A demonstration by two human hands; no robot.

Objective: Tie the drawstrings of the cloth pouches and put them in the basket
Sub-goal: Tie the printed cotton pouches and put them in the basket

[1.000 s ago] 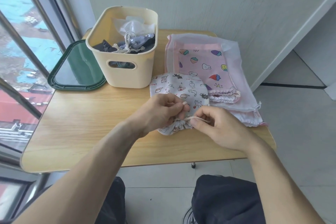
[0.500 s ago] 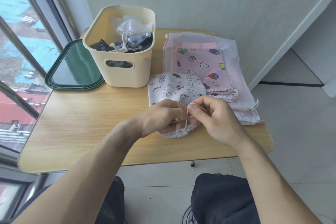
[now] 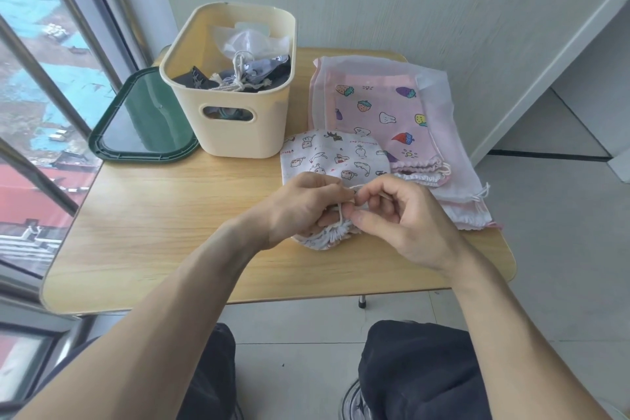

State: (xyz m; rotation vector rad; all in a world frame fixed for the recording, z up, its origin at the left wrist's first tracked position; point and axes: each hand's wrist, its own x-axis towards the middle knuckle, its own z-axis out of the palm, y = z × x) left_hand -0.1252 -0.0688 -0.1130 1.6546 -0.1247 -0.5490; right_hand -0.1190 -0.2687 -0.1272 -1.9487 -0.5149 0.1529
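Wooden table [image 3: 153, 232]: tied pouches already fill the basket [image 3: 231, 133]. Left hand [image 3: 300, 208] and right hand [image 3: 402, 222] both pinch the drawstring [image 3: 340, 211] on the white pouch [image 3: 335, 160], knot unfinished; pink pouches [image 3: 385, 112] wait.

White cartoon-print pouch [image 3: 335, 160] flat on the table before you, gathered mouth nearest you, its cream drawstring [image 3: 341, 211] pinched between your fingers, pink fruit-print pouch [image 3: 378, 112] on sheer bags just right, cream basket [image 3: 238, 133] behind, holding tied dark pouches [image 3: 245, 78]
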